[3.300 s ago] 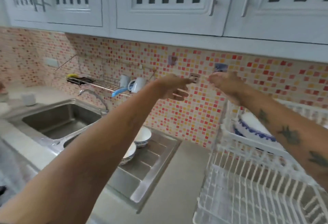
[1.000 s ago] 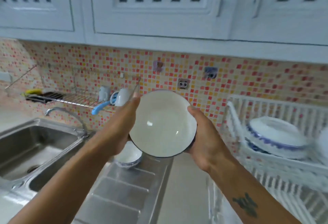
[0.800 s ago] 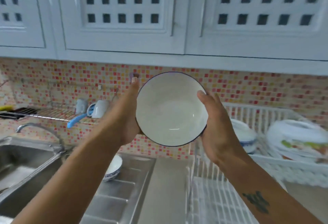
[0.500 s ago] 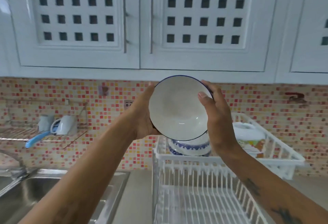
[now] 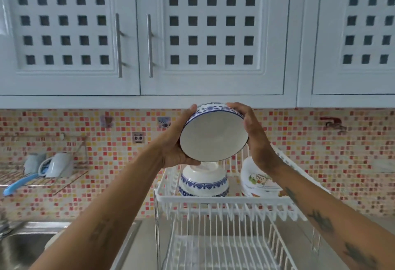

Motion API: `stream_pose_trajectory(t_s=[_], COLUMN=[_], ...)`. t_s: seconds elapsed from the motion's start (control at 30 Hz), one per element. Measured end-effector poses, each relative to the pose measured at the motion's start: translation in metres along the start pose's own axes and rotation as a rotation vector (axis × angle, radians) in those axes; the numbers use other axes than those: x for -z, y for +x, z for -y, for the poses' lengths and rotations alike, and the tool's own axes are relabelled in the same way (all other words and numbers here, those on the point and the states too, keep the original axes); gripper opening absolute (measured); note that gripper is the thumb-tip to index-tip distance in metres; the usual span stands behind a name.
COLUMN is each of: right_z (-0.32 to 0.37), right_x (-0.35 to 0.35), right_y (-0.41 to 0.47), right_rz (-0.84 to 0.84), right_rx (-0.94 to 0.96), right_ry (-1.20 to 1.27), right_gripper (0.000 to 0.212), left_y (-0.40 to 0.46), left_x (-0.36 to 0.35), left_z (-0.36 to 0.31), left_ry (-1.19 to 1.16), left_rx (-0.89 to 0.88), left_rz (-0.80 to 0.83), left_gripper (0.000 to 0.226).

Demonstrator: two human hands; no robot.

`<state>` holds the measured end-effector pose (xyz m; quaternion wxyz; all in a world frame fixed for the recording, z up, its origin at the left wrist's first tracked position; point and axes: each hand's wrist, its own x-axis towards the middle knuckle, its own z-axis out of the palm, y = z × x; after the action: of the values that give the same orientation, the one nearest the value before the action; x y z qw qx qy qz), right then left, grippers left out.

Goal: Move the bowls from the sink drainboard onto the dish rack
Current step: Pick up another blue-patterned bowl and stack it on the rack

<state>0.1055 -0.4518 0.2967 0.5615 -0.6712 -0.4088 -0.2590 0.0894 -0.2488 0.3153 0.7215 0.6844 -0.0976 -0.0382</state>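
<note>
Since half a second ago the bowl [image 5: 213,136] has tipped further over, so its blue-patterned outer wall now shows along the top and its white inside faces down and toward the camera. The left hand [image 5: 177,143] and right hand [image 5: 253,139] clasp it from opposite sides, fingers curled over the rim. It hangs in the air just above the upper tier of the white dish rack [image 5: 226,204], clear of the cabinets [image 5: 139,34] overhead. Directly beneath it an upturned blue-and-white bowl [image 5: 203,181] sits in that tier, with plates [image 5: 257,181] leaning to its right. The lower tier in front shows only bare wires. At the lower left, the edge of the sink [image 5: 25,239] is in view.
</note>
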Motion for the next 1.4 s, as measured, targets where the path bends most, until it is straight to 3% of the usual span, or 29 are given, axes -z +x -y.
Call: stream_pose_trajectory(t_s=[0.17,0.23,0.3,0.4,0.47,0.67,0.83,1.0,1.1,1.27,1.4], right_z=[-0.01,-0.018,-0.024,-0.034,-0.042,-0.071,-0.089,-0.101,-0.105,-0.112,-0.113], right_x=[-0.002,-0.002,-0.006,-0.016,-0.021,-0.03,-0.034,-0.036,-0.039,-0.041,-0.041], right_y=[0.021,0.027,0.029,0.029,0.027,0.022,0.017,0.015,0.011,0.011,0.01], right_rz=[0.076,0.092,0.106,0.097,0.101,0.042,-0.007,0.001,0.017,-0.009,0.025], right_rx=[-0.34,-0.487,-0.585,-0.651,-0.646,-0.7,-0.733,-0.802,-0.792,-0.748,-0.781], right_ry=[0.052,-0.004,-0.031,0.021,0.025,0.106,0.147,0.139,0.115,0.088,0.118], right_gripper=[0.077,0.07,0.067,0.058,0.05,0.025,0.029,0.038,0.027,0.043,0.041], left_y=[0.013,0.02,0.025,0.03,0.033,0.043,0.049,0.051,0.053,0.054,0.053], left_x=[-0.012,-0.013,-0.015,-0.015,-0.014,-0.004,-0.004,-0.001,0.004,0.012,0.012], left_z=[0.015,0.026,0.037,0.055,0.063,0.084,0.089,0.091,0.101,0.101,0.102], left_ry=[0.004,0.063,0.197,0.387,0.462,0.482,0.565,0.615,0.617,0.646,0.655], left_rx=[-0.153,-0.229,-0.349,-0.44,-0.468,-0.372,-0.353,-0.323,-0.294,-0.197,-0.16], left_rz=[-0.145,-0.26,-0.343,-0.416,-0.451,-0.398,-0.424,-0.412,-0.377,-0.404,-0.384], left_gripper=[0.041,0.058,0.056,0.086,0.09,0.097,0.106,0.082,0.063,0.117,0.12])
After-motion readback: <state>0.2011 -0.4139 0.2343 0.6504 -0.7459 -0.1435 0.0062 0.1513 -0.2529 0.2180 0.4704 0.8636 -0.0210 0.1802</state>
